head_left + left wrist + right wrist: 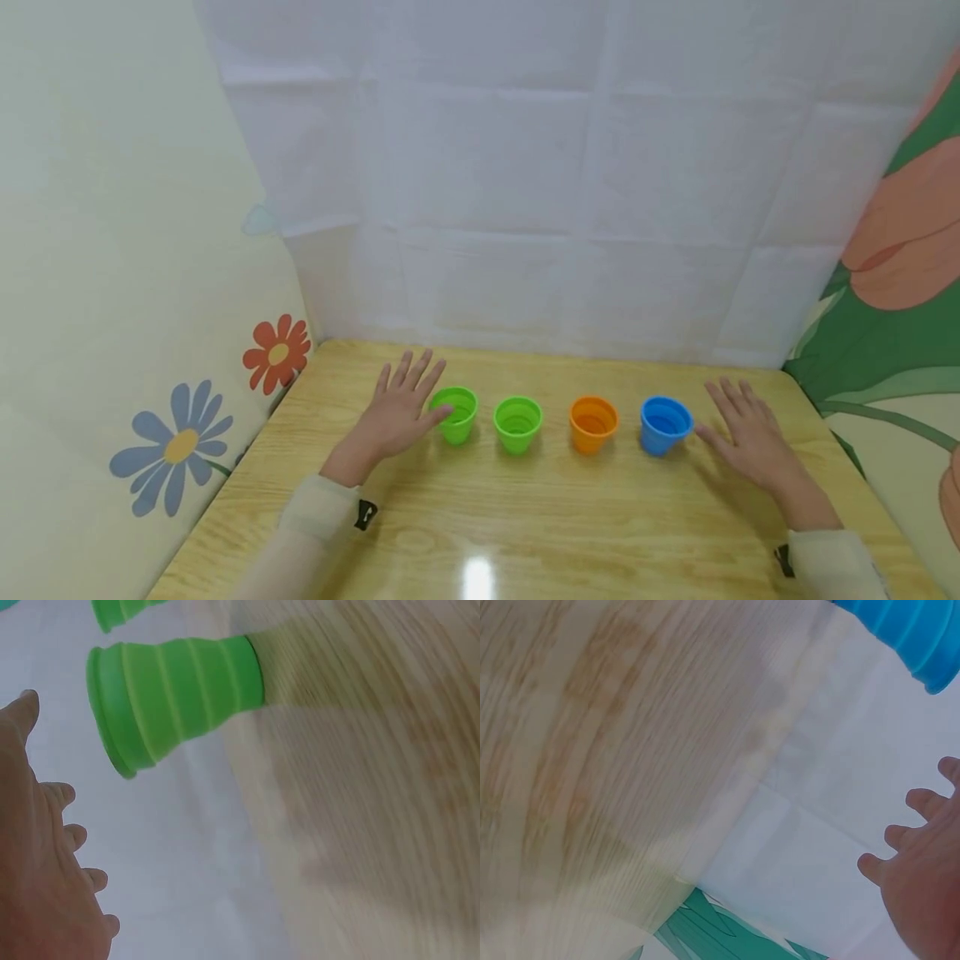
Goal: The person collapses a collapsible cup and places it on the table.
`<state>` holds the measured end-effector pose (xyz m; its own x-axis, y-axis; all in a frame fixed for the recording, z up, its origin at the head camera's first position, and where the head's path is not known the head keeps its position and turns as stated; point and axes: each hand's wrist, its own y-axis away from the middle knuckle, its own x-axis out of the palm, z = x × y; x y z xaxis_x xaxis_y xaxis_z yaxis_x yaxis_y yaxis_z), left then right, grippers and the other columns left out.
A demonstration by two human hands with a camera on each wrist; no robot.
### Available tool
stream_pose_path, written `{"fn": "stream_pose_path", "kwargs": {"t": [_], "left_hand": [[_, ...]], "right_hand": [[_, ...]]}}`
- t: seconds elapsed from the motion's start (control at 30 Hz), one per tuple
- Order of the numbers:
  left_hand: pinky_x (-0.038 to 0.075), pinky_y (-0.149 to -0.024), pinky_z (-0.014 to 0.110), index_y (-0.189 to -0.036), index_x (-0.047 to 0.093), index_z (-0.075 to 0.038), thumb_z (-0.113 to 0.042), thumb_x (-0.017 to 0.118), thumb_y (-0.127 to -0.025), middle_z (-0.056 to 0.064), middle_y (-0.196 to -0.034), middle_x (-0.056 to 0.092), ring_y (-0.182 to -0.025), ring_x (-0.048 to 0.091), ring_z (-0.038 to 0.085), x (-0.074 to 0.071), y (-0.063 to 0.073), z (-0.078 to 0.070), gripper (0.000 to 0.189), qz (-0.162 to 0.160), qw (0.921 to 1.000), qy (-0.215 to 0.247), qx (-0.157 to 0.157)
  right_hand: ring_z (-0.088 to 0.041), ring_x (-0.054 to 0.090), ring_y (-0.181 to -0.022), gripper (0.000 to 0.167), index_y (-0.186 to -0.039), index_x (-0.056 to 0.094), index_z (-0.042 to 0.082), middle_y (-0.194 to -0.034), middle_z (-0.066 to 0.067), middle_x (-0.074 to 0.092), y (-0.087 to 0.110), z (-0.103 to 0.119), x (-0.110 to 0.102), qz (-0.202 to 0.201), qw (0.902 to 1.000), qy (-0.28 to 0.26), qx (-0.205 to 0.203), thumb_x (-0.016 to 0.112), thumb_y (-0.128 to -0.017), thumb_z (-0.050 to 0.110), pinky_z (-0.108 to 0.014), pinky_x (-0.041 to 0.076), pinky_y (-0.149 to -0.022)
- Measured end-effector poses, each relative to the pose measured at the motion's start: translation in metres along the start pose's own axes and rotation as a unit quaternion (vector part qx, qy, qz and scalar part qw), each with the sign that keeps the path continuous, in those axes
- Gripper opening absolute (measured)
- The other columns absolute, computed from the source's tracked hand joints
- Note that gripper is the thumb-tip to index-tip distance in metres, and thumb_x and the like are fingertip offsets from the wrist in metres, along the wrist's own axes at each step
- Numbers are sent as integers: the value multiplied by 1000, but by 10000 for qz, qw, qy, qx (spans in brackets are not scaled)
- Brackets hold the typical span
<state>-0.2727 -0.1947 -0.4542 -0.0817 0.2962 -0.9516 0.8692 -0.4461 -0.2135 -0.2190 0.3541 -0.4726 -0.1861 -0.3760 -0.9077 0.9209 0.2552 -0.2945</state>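
Two green cups, an orange cup and a blue cup stand upright in a row on the wooden table, mouths up, with ringed sides. My left hand, fingers spread, is beside the leftmost green cup; its thumb overlaps that cup's rim in the head view, while the left wrist view shows the hand apart from the green cup. To the right of the blue cup is my right hand, fingers extended and holding nothing. The right wrist view catches only part of the blue cup.
The wooden table meets a white creased cloth along its back edge. Flower-patterned walls rise on both sides, with a red flower at left and green leaves at right.
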Motion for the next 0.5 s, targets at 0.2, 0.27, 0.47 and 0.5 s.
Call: {"fn": "stream_pose_path", "kwargs": {"t": [0.2,0.27,0.47,0.5], "left_hand": [[2,-121,68,-163,20,-15,-56,48,-102,15,-169,12,-154,3,43,4,-6,-13,78,-65,9998,-79,171],[3,-121,68,-163,20,-16,-56,49,-102,14,-169,13,-154,4,42,5,-8,-18,78,-100,9997,-55,234],[-1,-122,65,-164,15,-21,-60,46,-102,8,-170,6,-155,-3,37,8,-15,-32,79,-18,9994,113,337],[-1,-122,65,-164,14,-22,-61,45,-102,7,-170,5,-156,-4,36,9,-16,-35,79,-2,9993,125,354]], "right_hand": [[-52,7,-150,74,-160,22,7,-159,-34,23,0,4,1,-130,9998,-14,-147,57,-103,39,-76,14,-113],[-52,8,-150,74,-160,23,7,-159,-34,23,0,5,2,-151,9997,0,-186,57,-103,38,-76,13,-114],[-52,10,-150,73,-159,25,5,-159,-34,24,2,9,3,-140,9996,-17,-239,58,-102,37,-75,14,-115],[-52,10,-150,73,-159,26,5,-159,-34,24,2,10,3,-116,9997,-23,-232,58,-102,38,-74,14,-115]]}}
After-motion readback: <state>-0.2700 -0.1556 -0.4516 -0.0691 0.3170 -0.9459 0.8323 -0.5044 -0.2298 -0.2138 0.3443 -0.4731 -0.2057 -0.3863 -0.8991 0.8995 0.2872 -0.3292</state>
